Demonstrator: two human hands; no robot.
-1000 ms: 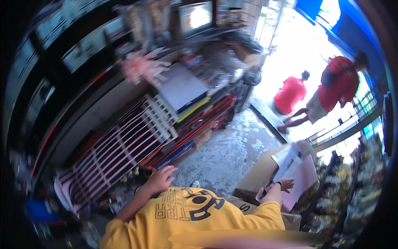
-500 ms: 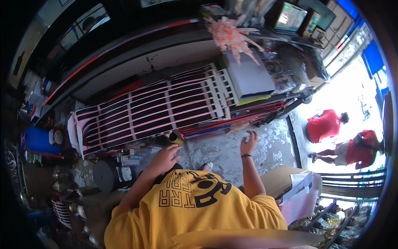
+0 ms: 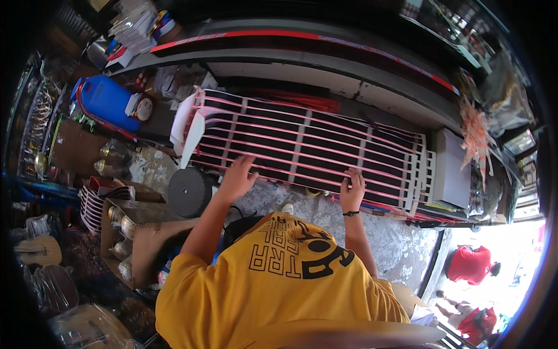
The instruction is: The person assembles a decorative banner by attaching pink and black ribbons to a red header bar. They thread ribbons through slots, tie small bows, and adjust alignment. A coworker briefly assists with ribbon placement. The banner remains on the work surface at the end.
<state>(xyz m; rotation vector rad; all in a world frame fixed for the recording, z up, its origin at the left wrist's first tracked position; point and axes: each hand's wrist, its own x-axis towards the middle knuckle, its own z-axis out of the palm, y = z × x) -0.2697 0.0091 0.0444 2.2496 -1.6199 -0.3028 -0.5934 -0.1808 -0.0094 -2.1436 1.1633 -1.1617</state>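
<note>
Long pink and white ribbon-like strips (image 3: 279, 147) run side by side across a black-topped bench, with pale grey bars crossing under them. A white slotted end piece (image 3: 419, 174) gathers them at the right; curved white pieces (image 3: 189, 125) stand at their left end. My left hand (image 3: 237, 177) is at the near edge of the strips, fingers apart and nothing in it. At the near edge further right, my right hand (image 3: 353, 191) has its fingers loosely bent and apart, holding nothing I can see. Whether either hand touches the strips I cannot tell.
A round black stool (image 3: 189, 192) stands left of my legs, beside an open cardboard box (image 3: 142, 232) of wrapped round items. A blue drum (image 3: 107, 102) is further left. A grey box (image 3: 452, 166) sits right of the strips. Two people in red shirts (image 3: 469, 264) are outside at the right.
My view has swung left, so the bench now lies more in front of me. Both hands have come to the strips' near edge; the right was over the floor before.
</note>
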